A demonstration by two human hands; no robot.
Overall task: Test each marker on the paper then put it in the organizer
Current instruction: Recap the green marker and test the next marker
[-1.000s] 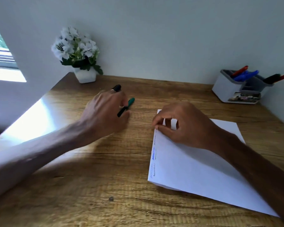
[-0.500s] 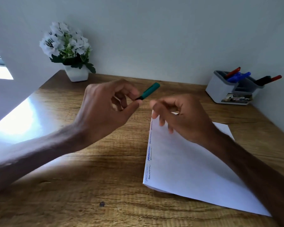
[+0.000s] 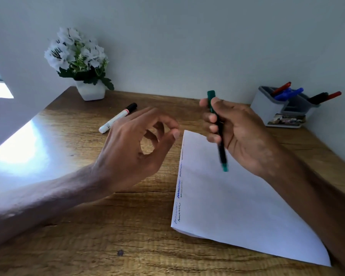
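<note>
1. Right hand wraps its fingers around the green marker, held above the paper, probably lining up a test scribble.
2. Left hand hovers left of the paper, loosely curled, holding nothing.
3. Organizer sits beyond the paper's far right corner; white marker waits far left.

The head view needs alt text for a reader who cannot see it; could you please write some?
The right hand holds a green marker above the paper on a wooden desk, while the empty left hand hovers beside it. A white marker lies behind; an organizer holds more.
</note>
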